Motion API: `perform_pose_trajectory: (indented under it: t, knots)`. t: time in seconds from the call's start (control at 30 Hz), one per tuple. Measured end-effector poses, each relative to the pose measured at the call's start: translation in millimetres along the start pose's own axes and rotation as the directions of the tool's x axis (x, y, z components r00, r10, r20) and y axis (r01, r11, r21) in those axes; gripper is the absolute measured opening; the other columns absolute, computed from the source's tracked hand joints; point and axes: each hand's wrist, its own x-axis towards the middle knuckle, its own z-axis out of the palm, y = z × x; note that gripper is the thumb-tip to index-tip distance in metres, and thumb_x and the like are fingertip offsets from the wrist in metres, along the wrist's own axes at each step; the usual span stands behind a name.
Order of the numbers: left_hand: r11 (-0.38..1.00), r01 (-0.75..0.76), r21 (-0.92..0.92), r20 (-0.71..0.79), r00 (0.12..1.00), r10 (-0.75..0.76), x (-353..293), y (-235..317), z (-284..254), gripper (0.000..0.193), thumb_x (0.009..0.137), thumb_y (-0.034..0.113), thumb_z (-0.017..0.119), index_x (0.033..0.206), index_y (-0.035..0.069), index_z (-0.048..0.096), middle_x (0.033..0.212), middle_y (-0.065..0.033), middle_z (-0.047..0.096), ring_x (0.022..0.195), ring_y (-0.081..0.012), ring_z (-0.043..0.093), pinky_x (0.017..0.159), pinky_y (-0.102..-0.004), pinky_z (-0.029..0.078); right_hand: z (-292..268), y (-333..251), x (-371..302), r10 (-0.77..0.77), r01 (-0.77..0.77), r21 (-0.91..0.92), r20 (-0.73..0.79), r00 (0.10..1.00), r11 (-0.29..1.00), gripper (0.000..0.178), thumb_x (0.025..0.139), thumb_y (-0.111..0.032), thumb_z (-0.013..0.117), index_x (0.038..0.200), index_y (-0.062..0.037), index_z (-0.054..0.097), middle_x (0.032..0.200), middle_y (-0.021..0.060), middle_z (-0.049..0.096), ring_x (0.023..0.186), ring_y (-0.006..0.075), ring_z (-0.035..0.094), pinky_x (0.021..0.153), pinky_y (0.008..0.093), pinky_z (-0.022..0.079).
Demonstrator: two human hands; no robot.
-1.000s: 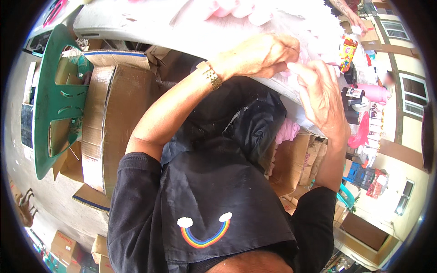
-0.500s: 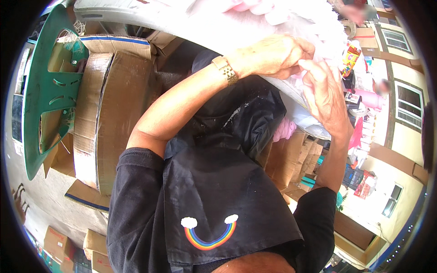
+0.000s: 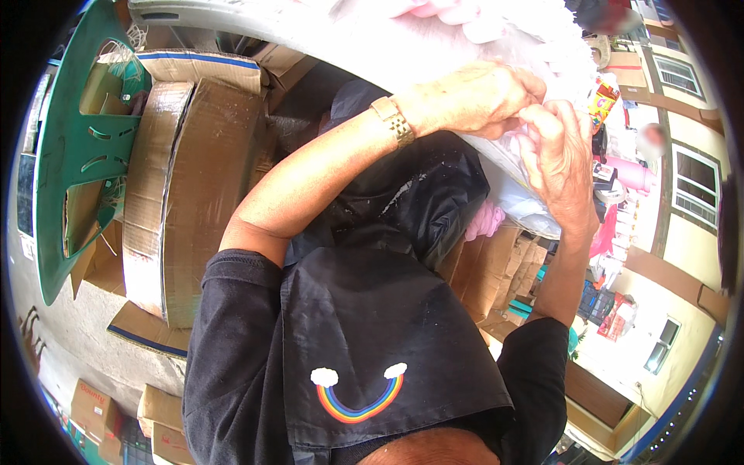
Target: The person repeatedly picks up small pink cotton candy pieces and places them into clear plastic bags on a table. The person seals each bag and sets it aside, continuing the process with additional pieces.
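My left hand (image 3: 492, 97), with a gold-coloured watch (image 3: 393, 122) on its wrist, reaches over the near edge of a white table (image 3: 310, 31). Its fingers are bent and pinched together. Close against them are the curled fingers of my right hand (image 3: 559, 159), so the fingertips of both hands nearly meet. Something pale pink or whitish shows between them, but glare and the fingers hide what it is. Beyond the hands lies a heap of soft pink and white pieces (image 3: 484, 27), partly washed out by the light.
On the left, a green plastic chair (image 3: 54, 178) stands beside a large cardboard box (image 3: 209, 201). A pink cloth (image 3: 486, 220) hangs below the table edge, above more cardboard (image 3: 484, 271). A yellow packet (image 3: 602, 105) and pink cylinder (image 3: 629, 175) are at the right.
Both hands have shifted slightly to the right in the picture, and the right fingers have bent a little differently. They stay close together at the same spot over the table edge.
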Motion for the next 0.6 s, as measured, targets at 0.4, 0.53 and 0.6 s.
perform_pose_trajectory:
  t: [0.4, 0.53, 0.6]
  knots:
    - [0.998, -0.050, -0.032, -0.062, 0.997, 0.048, 0.1, 1.1, -1.8, 0.017, 0.077, 0.003, 0.071, 0.092, -0.002, 0.066, 0.097, -0.0091, 0.066, 0.091, -0.0317, 0.067, 0.078, -0.0385, 0.055, 21.1, -9.0, -14.1, 0.118, -0.123, -0.031, -0.142, 0.983, 0.992, 0.066, 0.073, 0.002, 0.071, 0.131, -0.0161, 0.045, 0.093, 0.0071, 0.057, 0.095, 0.0291, 0.057, 0.087, 0.0454, 0.039]
    - [0.997, -0.077, -0.031, -0.001, 0.997, 0.077, 2.4, -2.9, -0.8, 0.014, 0.077, 0.000, 0.069, 0.091, -0.002, 0.066, 0.097, -0.0098, 0.065, 0.091, -0.0321, 0.067, 0.078, -0.0396, 0.054, 9.8, -11.2, -20.0, 0.173, -0.167, 0.101, -0.051, 0.984, 0.981, 0.067, 0.072, 0.007, 0.066, 0.131, -0.0126, 0.044, 0.091, 0.0081, 0.056, 0.092, 0.0278, 0.057, 0.087, 0.0455, 0.038]
    - [0.997, -0.056, -0.060, 0.026, 0.998, 0.057, 1.9, -3.5, -0.7, 0.014, 0.077, -0.001, 0.068, 0.091, -0.003, 0.065, 0.097, -0.0105, 0.065, 0.091, -0.0326, 0.067, 0.078, -0.0404, 0.054, 6.7, -11.3, -20.0, 0.165, -0.165, 0.113, 0.004, 0.986, 0.980, 0.066, 0.072, 0.009, 0.064, 0.131, -0.0116, 0.043, 0.091, 0.0086, 0.055, 0.091, 0.0275, 0.058, 0.087, 0.0454, 0.038]
